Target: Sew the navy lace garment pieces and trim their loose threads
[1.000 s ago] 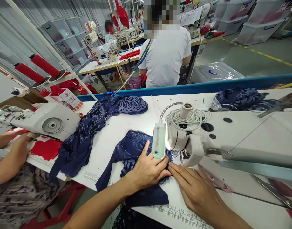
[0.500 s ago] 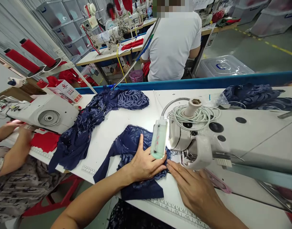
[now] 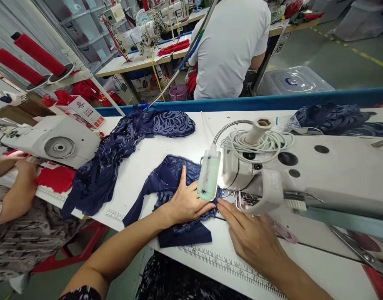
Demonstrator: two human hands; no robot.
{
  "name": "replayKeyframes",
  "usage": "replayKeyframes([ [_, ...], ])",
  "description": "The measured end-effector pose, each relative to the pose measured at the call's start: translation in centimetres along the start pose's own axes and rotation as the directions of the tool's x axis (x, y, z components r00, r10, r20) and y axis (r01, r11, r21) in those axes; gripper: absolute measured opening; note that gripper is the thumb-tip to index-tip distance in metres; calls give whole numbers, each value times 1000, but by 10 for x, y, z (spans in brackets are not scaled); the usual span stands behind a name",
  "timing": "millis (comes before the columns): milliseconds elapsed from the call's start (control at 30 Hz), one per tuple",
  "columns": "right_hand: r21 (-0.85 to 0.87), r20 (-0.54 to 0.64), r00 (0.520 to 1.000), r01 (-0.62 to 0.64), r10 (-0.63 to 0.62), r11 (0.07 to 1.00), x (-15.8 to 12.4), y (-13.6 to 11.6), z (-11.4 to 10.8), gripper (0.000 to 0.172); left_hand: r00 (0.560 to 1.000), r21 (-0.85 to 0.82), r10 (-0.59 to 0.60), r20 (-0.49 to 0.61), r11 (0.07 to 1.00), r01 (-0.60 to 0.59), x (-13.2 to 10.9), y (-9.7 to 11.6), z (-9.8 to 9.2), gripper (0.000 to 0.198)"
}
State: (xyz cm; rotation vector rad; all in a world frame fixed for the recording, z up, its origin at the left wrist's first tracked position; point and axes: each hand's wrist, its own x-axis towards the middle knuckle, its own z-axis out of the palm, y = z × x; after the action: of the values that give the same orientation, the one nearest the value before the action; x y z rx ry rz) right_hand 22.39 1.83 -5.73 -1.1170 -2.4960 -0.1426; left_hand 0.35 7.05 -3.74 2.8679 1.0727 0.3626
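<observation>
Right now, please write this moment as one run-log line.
left grip: on navy lace garment | right grip: at garment's edge, near sewing machine | lamp: lit

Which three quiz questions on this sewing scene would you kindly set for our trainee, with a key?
1. True or false: the left hand lies on navy fabric.
2. What colour are the two large spools at the left: (a) white, (b) red or (c) green?
3. What is coiled on top of the machine nearest the right hand?

Key: 1. True. 2. b. 3. A pale cord.
</observation>
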Motion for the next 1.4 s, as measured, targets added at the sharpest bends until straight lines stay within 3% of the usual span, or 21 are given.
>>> replayKeyframes([
  [367,-12,4,1000,-20,20,1000,2,-2,0,42,999,-13,-12,-36,1000,11,-7,3,-1,25],
  [600,-66,-36,999,-14,12,998,3,1,5,40,995,32,15,-95,999,-12,-4,-5,2,26],
  [867,-141,18,999,-45,48,989,1,0,4,40,997,-18,43,-68,999,-44,1,-17,8,24],
  [1100,39,-50,995,-80,82,996,3,3,5,39,998,-45,13,-54,999,-16,6,-23,14,23],
  [1233,54,-68,995,-63,67,997,3,4,3,38,994,-50,16,-104,998,-22,8,-25,16,21],
  [1400,50,-144,989,-31,37,998,2,4,1,30,990,-77,-69,-126,995,59,-17,-5,9,29],
])
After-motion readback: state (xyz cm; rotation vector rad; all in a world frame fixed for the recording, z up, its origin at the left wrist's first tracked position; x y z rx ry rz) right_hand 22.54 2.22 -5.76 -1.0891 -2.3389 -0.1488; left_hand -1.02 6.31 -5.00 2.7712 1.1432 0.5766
